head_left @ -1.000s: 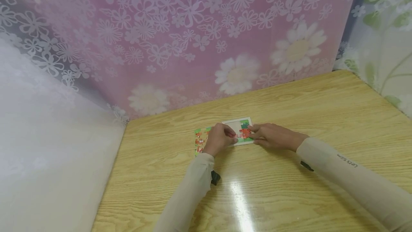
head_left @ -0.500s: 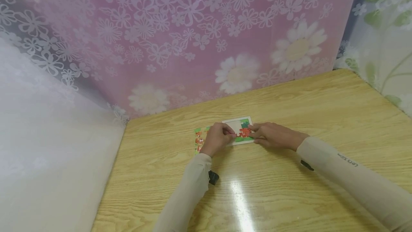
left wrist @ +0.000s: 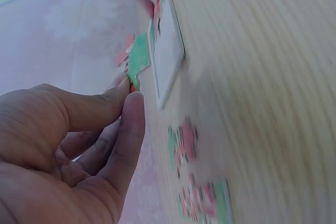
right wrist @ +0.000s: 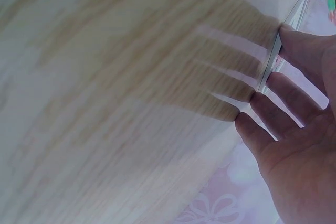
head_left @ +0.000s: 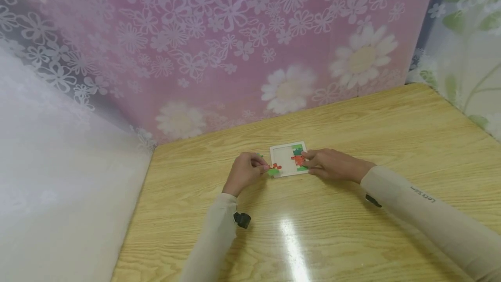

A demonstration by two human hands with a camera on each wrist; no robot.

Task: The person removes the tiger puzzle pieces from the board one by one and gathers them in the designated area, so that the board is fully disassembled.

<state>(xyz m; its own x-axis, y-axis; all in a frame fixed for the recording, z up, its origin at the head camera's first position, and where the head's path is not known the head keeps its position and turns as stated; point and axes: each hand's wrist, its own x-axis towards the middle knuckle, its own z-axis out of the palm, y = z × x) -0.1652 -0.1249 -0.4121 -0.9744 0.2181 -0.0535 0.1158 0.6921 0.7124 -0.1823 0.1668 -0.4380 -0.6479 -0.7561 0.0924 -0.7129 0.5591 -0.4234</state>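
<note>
My left hand (head_left: 244,173) pinches a green and red jigsaw piece (head_left: 274,170) between thumb and fingertips. It holds the piece at the left front corner of a white puzzle tray (head_left: 282,158); the left wrist view shows the piece (left wrist: 138,56) raised off the table. Joined red and green pieces (head_left: 298,160) fill the tray's right side, while its left and middle show bare board. My right hand (head_left: 332,164) rests at the tray's right edge, fingertips on the pieces and rim. In the right wrist view its fingers (right wrist: 260,140) touch the table along the tray's edge.
Loose jigsaw pieces (left wrist: 185,141) lie on the wooden table (head_left: 188,221) left of the tray, mostly hidden by my left hand in the head view. A pink flowered curtain (head_left: 235,55) hangs along the table's back edge.
My left hand has drawn back left from inside the tray, carrying the green and red jigsaw piece and baring the tray's middle. My right hand has stayed in place.
</note>
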